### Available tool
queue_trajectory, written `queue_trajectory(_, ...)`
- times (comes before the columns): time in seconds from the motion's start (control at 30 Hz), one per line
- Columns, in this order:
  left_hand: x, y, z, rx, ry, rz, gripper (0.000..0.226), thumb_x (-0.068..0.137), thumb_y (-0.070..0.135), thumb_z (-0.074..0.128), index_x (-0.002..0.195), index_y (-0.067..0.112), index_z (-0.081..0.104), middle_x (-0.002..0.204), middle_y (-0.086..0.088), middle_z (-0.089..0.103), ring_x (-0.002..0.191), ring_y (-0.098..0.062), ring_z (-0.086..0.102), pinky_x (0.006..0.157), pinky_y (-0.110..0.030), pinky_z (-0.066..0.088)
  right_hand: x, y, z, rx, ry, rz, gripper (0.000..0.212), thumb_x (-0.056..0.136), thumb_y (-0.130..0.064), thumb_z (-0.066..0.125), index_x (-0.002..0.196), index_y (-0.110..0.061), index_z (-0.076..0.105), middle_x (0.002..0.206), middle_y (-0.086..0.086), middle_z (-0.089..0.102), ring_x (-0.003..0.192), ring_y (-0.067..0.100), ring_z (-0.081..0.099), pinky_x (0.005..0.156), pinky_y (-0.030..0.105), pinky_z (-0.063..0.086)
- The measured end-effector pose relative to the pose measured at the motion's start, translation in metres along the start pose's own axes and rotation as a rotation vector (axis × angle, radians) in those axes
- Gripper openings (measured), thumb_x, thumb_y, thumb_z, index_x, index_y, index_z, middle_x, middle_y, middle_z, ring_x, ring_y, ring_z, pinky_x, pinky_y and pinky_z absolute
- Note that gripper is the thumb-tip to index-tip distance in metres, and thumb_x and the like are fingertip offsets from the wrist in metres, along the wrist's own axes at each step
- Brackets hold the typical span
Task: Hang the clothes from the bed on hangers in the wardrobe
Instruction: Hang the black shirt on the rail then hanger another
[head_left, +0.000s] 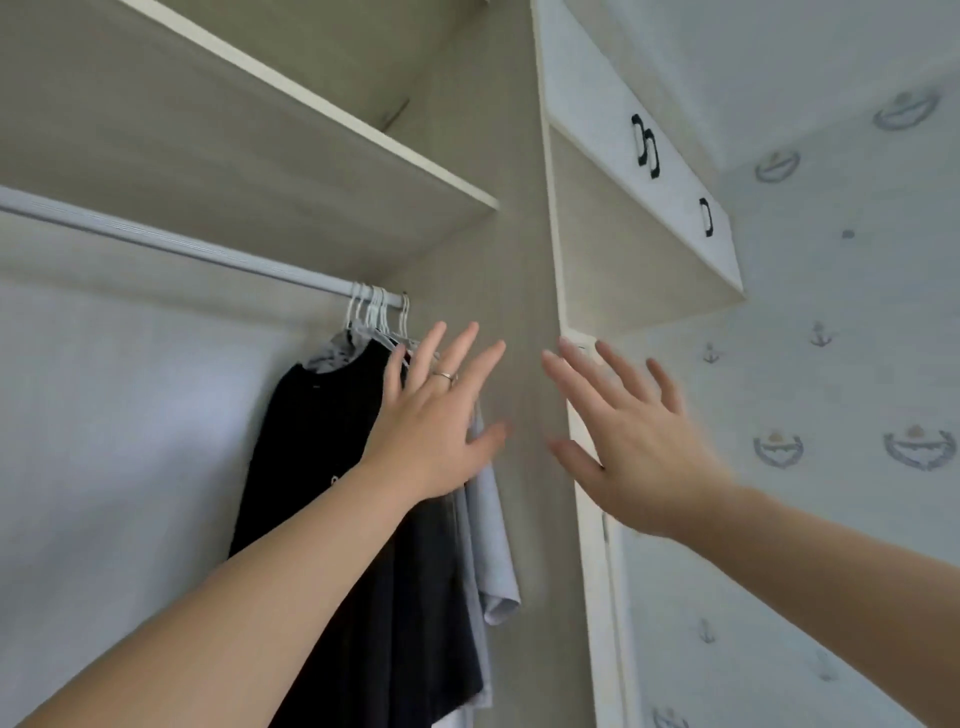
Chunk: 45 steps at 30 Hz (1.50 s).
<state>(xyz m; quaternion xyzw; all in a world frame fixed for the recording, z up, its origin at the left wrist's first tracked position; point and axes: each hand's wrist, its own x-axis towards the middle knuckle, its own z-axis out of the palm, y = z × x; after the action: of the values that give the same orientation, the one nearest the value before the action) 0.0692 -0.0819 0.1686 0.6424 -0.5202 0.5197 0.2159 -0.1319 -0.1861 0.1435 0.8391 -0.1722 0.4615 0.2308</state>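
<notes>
Here left hand (436, 431) and right hand (639, 457) spread empty; clothes (311, 467) crowd the rail (156, 244) end.

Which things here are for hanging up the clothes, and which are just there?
For the job: left hand, right hand, rail, white hangers, black top, pale blue shirt.
Just there: shelf, black handles, anchor pattern.
</notes>
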Motion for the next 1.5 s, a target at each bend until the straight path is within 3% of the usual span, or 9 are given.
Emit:
queue_trajectory(0.2,0.003,-0.115,0.011,0.049,0.061,-0.225,0.073,0.092,0.068,0.038,0.156,0.04,0.016,0.168,0.009,0.006,0.154,-0.021,-0.004,0.121,-0.053,0.006,0.101,-0.057,0.024,0.012,0.037,-0.051,0.066,0.098,-0.059,0.024,0.156,-0.035,0.003,0.164,-0.013,0.005,0.152,0.022,0.002,0.12,0.053,0.007)
queue_trajectory(0.4,-0.01,-0.204,0.044,0.004,-0.086,-0.434,0.078,0.092,0.071,0.036,0.157,0.038,0.01,0.168,0.006,0.004,0.153,-0.022,-0.001,0.122,-0.051,0.008,0.189,-0.097,0.064,0.018,-0.002,-0.08,0.066,0.099,-0.057,0.028,0.156,-0.035,0.005,0.163,-0.012,0.012,0.15,0.023,0.008,0.119,0.053,0.009)
queue_trajectory(0.57,-0.009,-0.248,0.075,-0.122,-0.229,-0.584,0.085,0.088,0.077,0.036,0.158,0.039,0.006,0.168,0.007,0.002,0.153,-0.025,0.006,0.121,-0.05,0.016,0.243,-0.115,0.104,-0.002,-0.095,-0.036,0.064,0.098,-0.055,0.033,0.154,-0.032,0.012,0.156,-0.006,0.033,0.143,0.025,0.026,0.113,0.05,0.022)
queue_trajectory(0.77,-0.004,-0.261,0.114,-0.399,-0.324,-0.727,0.089,0.086,0.079,0.041,0.158,0.038,0.009,0.167,0.003,0.007,0.152,-0.032,0.011,0.12,-0.053,0.017,0.274,-0.13,0.151,-0.118,-0.172,0.027,0.047,0.099,-0.047,0.039,0.137,-0.02,0.04,0.135,0.004,0.051,0.126,0.029,0.044,0.1,0.045,0.034)
queue_trajectory(0.93,-0.007,-0.261,0.139,-0.526,-0.377,-0.787,0.092,0.086,0.079,0.041,0.159,0.036,0.005,0.168,0.0,0.003,0.152,-0.035,0.007,0.122,-0.053,0.014,0.298,-0.133,0.166,-0.157,-0.089,0.046,0.018,0.096,-0.016,0.049,0.111,-0.011,0.058,0.114,0.008,0.054,0.102,0.031,0.056,0.081,0.036,0.041)
queue_trajectory(1.03,-0.007,-0.259,0.143,-0.538,-0.381,-0.785,0.092,0.087,0.079,0.04,0.159,0.036,0.001,0.168,0.001,0.001,0.152,-0.034,0.006,0.122,-0.054,0.014,0.306,-0.136,0.165,-0.085,-0.095,0.101,0.01,0.095,-0.009,0.048,0.097,-0.012,0.057,0.106,0.009,0.058,0.085,0.031,0.056,0.071,0.035,0.043)
queue_trajectory(1.17,-0.005,-0.258,0.139,-0.561,-0.369,-0.795,0.092,0.087,0.078,0.041,0.159,0.037,0.002,0.168,0.002,0.002,0.152,-0.034,0.007,0.122,-0.053,0.015,0.31,-0.138,0.164,-0.064,-0.06,0.117,0.011,0.097,-0.014,0.046,0.101,-0.012,0.057,0.102,0.009,0.058,0.094,0.034,0.06,0.071,0.035,0.042)
queue_trajectory(1.37,-0.004,-0.253,0.131,-0.608,-0.332,-0.796,0.091,0.087,0.077,0.042,0.159,0.037,0.002,0.168,0.003,0.002,0.152,-0.033,0.007,0.121,-0.052,0.016,0.312,-0.145,0.167,0.044,-0.011,0.105,0.005,0.099,-0.015,0.041,0.096,-0.012,0.037,0.074,0.002,0.039,0.075,0.032,0.047,0.068,0.037,0.039)
queue_trajectory(1.5,-0.001,-0.252,0.125,-0.615,-0.298,-0.791,0.091,0.088,0.076,0.043,0.159,0.036,0.0,0.168,0.002,0.001,0.152,-0.033,0.007,0.121,-0.051,0.016,0.314,-0.152,0.166,0.104,0.023,0.089,0.006,0.1,-0.014,0.039,0.096,-0.012,0.035,0.071,0.0,0.033,0.075,0.033,0.046,0.068,0.038,0.038)
